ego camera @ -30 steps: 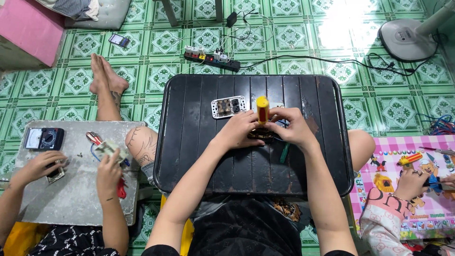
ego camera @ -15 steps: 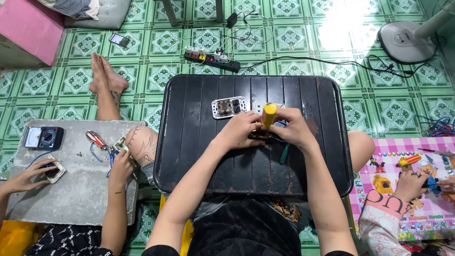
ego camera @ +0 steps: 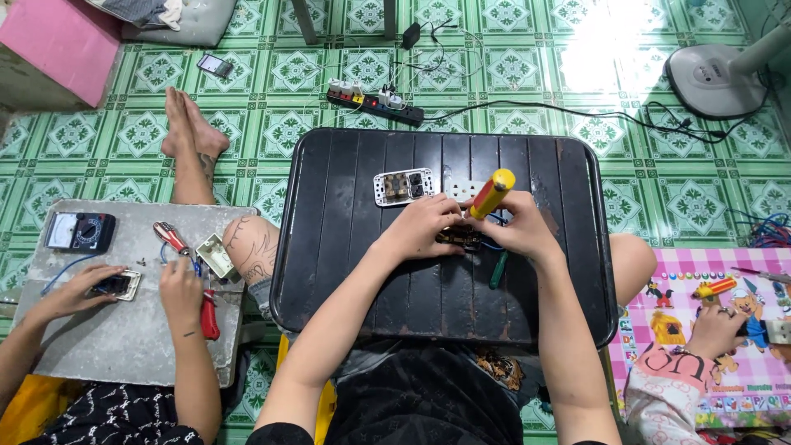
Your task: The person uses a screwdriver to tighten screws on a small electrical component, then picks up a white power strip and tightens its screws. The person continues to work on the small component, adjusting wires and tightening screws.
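Hands at work on a black tray (ego camera: 329, 247) — left hand (ego camera: 424, 227) pins a small part (ego camera: 459, 238) steady, right hand (ego camera: 515, 231) grips a yellow screwdriver (ego camera: 491, 194) upright over it.

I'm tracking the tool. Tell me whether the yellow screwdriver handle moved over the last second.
Yes. The yellow screwdriver handle tipped rightward, away from the white socket plate lying on the black table, which stayed put.
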